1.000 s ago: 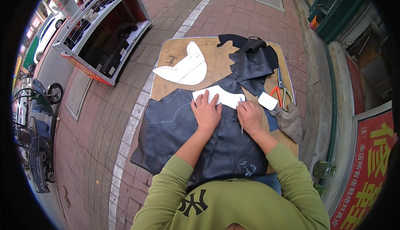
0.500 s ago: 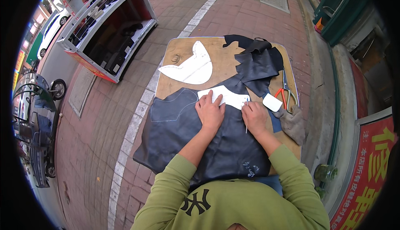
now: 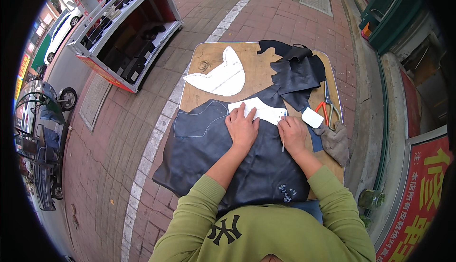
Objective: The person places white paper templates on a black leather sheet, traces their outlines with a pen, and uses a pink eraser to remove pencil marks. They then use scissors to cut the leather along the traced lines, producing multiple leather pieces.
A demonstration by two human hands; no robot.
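A large black leather sheet (image 3: 199, 167) covers the near part of the wooden table and hangs toward me. On it lies a white pattern piece (image 3: 266, 112). My left hand (image 3: 243, 126) presses the pattern flat, its fingers spread. My right hand (image 3: 293, 133) pinches a thin marking pen (image 3: 283, 142), its tip at the pattern's right end. Left of the pattern, a shape outlined in a pale line (image 3: 202, 122) shows on the leather. A larger white pattern (image 3: 223, 74) rests farther back on the bare wood.
Black leather scraps (image 3: 299, 74) heap at the table's (image 3: 256, 58) far right. Orange-handled pliers (image 3: 327, 107), a small white block (image 3: 312, 118) and a grey cloth (image 3: 335, 143) lie at the right edge. A display cart (image 3: 128, 34) stands on the paving at left; a red sign (image 3: 418, 191) is at right.
The whole view has shifted slightly, moving the scene a little to the right. Both hands keep their places on the pattern, with the pen still in the right hand.
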